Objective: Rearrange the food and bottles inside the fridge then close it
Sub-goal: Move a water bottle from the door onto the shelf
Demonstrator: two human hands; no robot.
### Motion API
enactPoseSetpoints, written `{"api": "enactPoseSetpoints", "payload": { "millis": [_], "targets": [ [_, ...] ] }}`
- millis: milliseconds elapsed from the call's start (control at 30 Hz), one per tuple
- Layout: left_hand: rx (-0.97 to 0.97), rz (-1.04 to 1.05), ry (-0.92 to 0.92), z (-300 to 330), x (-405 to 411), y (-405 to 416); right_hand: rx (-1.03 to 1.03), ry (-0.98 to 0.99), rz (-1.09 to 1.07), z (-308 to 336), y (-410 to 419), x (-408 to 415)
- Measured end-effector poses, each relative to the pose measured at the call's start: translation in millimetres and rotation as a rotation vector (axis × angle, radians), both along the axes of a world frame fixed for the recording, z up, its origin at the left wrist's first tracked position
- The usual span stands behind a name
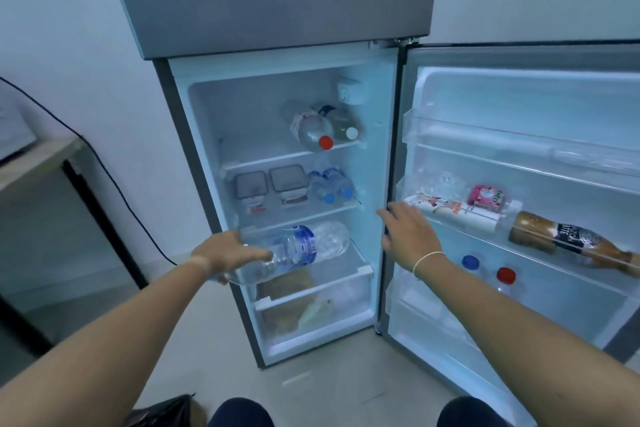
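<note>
In front of the open fridge (388,135), your left hand (225,253) holds a big water bottle (294,250) near its neck, fingers wrapped around it. The bottle lies on its side, with its base toward the inside of the fridge, above the clear drawer (349,279) at the bottom. I cannot tell if the bottle touches a shelf or only hangs in your hand.

Your right hand (410,236) is between the fridge body and the open door (519,163), with the fingers spread wide and holding nothing. It is just beside the middle door rack (512,210), but I cannot tell if it touches the rack.

On the top shelf (277,158) you see 2 bottles lying on their sides, touching each other: 1 with a red cap (325,142) and 1 with a white cap (351,133). On the shelf below stand 2 lidded containers (270,185) side by side, and to their right lies a group of small bottles with blue caps (334,185).

In the middle door rack there are a white carton (453,210) lying down, a small pink pack (486,198) and a brown drink bottle (568,239) lying on its side. In the lower door rack stand 2 bottles, 1 with a blue cap (470,262) and 1 with a red cap (505,275).
</note>
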State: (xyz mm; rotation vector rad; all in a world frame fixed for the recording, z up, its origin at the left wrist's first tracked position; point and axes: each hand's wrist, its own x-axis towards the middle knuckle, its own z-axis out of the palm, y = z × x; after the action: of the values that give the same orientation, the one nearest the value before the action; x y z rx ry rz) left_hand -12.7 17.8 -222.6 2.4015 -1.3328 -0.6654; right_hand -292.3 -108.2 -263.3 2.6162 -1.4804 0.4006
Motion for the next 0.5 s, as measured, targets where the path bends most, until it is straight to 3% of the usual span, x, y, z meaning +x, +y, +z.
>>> {"api": "enactPoseSetpoints", "payload": {
  "millis": [133, 500],
  "targets": [
    [-0.110, 0.115, 0.193, 5.8, 11.1, 1.2, -0.093, 0.065, -0.020, 20.4, -16.3, 2.7],
    [-0.304, 0.216, 0.563, 19.5, 7.2, -13.6, -0.017, 0.188, -0.107, 42.3, -34.5, 9.0]
  ]
}}
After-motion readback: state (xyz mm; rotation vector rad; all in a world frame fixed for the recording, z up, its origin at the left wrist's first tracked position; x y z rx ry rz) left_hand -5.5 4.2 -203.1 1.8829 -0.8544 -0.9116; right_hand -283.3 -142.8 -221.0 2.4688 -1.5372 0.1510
